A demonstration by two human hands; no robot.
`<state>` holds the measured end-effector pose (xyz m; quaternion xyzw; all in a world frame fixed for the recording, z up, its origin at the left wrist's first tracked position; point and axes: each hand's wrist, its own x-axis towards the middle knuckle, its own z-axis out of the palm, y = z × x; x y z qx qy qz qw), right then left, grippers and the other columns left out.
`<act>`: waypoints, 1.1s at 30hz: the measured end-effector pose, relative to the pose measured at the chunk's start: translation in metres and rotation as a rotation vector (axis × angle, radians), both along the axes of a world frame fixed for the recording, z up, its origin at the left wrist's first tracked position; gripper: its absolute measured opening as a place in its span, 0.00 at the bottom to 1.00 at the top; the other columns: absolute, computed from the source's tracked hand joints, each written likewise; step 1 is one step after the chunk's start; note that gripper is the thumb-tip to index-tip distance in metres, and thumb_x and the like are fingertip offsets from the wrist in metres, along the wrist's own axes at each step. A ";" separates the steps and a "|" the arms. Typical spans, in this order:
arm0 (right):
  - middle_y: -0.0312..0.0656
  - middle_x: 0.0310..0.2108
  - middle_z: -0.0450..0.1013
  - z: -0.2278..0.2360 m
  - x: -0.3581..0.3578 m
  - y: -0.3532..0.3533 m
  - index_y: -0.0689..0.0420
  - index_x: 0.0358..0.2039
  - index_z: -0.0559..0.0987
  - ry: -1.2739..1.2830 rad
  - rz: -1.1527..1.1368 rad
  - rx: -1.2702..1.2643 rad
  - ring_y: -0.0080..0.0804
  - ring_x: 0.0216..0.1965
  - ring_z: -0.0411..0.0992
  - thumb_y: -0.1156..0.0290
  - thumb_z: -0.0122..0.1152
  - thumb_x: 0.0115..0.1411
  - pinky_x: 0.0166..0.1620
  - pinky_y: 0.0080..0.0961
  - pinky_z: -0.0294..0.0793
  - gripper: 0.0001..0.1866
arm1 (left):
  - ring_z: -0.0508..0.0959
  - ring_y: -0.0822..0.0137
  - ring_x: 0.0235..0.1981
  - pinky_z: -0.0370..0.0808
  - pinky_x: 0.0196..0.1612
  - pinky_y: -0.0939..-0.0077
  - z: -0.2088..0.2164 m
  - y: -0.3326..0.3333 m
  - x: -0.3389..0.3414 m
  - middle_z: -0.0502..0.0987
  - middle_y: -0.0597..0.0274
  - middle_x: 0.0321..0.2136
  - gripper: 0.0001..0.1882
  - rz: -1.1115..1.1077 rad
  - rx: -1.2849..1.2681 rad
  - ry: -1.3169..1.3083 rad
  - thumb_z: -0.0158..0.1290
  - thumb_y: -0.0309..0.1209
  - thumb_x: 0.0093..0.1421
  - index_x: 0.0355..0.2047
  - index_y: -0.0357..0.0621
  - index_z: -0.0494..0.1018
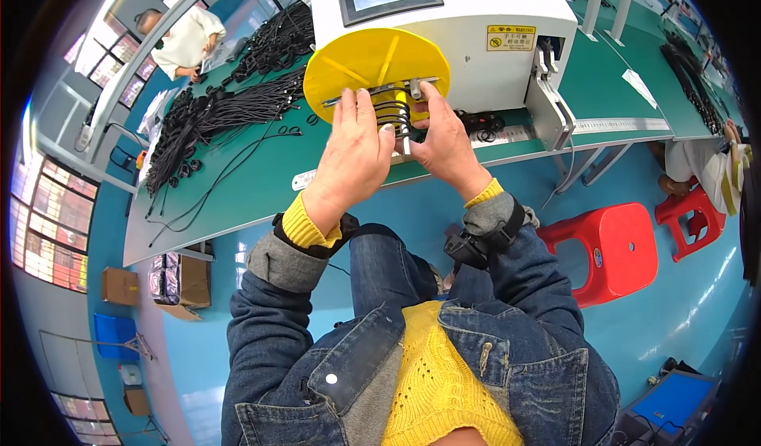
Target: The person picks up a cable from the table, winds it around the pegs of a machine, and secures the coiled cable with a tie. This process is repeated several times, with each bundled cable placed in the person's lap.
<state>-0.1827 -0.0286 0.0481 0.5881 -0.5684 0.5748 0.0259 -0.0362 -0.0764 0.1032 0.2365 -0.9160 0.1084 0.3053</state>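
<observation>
Both my left hand (354, 146) and right hand (441, 135) grasp the black cable coil (394, 114) by the table's (261, 184) front edge; loosening could unravel its loops.

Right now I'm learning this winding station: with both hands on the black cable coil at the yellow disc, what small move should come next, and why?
Probably slide the black cable coil off the metal prongs toward you. The loops already look wound in front of the yellow disc, the left hand cups them, and the right hand pinches beside them, thumb near the prong tip.
</observation>
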 end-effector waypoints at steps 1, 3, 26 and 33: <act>0.53 0.45 0.64 0.000 0.000 0.000 0.65 0.53 0.58 -0.025 0.016 -0.003 0.39 0.41 0.69 0.72 0.66 0.42 0.38 0.27 0.74 0.39 | 0.64 0.43 0.48 0.65 0.48 0.59 -0.001 -0.003 0.000 0.58 0.31 0.50 0.26 -0.101 0.174 0.033 0.47 0.31 0.54 0.49 0.23 0.58; 0.53 0.44 0.66 0.000 0.000 -0.001 0.65 0.54 0.57 -0.073 0.048 -0.008 0.39 0.40 0.70 0.72 0.64 0.44 0.40 0.27 0.74 0.38 | 0.65 0.44 0.47 0.65 0.47 0.59 -0.003 -0.002 0.000 0.60 0.32 0.49 0.27 -0.097 0.160 0.052 0.47 0.31 0.55 0.50 0.23 0.57; 0.58 0.27 0.70 0.000 0.051 0.038 0.63 0.40 0.62 -0.202 0.025 -0.038 0.57 0.29 0.69 0.77 0.51 0.52 0.29 0.41 0.69 0.16 | 0.72 0.54 0.24 0.72 0.23 0.66 0.013 0.036 0.010 0.67 0.52 0.25 0.09 -0.058 0.001 -0.240 0.45 0.24 0.49 0.31 0.36 0.62; 0.55 0.21 0.69 -0.023 0.058 0.081 0.62 0.35 0.62 0.012 0.079 0.299 0.55 0.26 0.69 0.78 0.50 0.51 0.27 0.40 0.68 0.11 | 0.72 0.55 0.26 0.72 0.24 0.68 -0.037 0.081 0.036 0.67 0.51 0.25 0.07 0.008 0.233 -0.150 0.44 0.25 0.50 0.31 0.38 0.61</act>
